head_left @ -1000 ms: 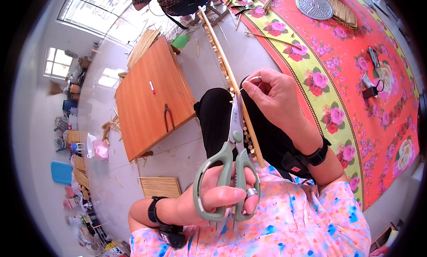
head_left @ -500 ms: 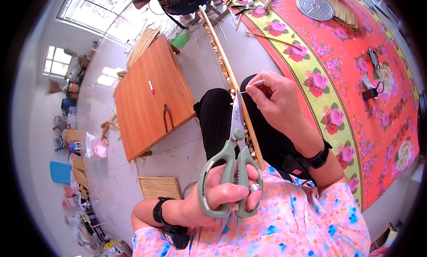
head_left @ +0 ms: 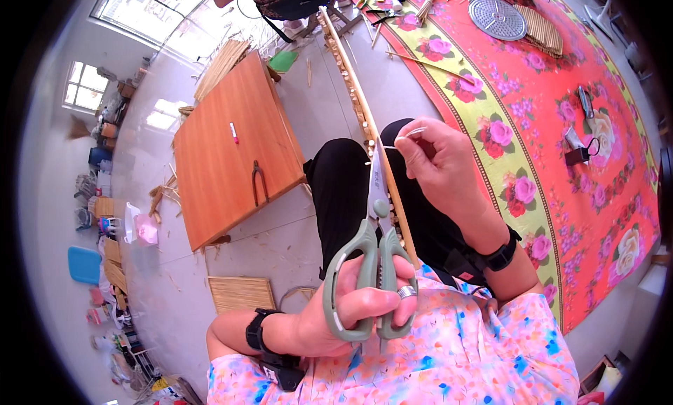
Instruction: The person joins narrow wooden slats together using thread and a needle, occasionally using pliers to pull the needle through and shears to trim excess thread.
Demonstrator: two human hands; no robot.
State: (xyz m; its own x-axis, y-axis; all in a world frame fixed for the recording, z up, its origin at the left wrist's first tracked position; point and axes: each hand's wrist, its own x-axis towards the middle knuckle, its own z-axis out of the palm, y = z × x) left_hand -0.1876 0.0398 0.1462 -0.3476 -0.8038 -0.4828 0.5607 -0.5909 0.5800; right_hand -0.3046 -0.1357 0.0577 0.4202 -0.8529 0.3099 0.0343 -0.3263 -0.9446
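My left hand point(head_left: 357, 300) is wrapped through the handles of a pair of green-handled scissors point(head_left: 379, 207), whose blades point away from me and look closed or nearly so. Their tips lie beside a long, thin bamboo strip point(head_left: 363, 102) that runs away from my lap between my knees, with several small pale pieces along its left side. My right hand point(head_left: 436, 147) pinches a thin white string point(head_left: 415, 132) just right of the tips. A short length of it reaches to the strip; whether the blades touch it I cannot tell.
Left of my knees stands a wooden table point(head_left: 217, 174) with a marker point(head_left: 234, 132) and pincers point(head_left: 260, 183) on it. A bamboo mat point(head_left: 240, 293) lies on the floor. To the right, a red flowered cloth point(head_left: 554, 188) bears tools and a grey disc point(head_left: 497, 18). Another person sits at the far end.
The whole view has shifted slightly. My left hand and the scissors sit a little further right, and my right hand still pinches the string near the tips.
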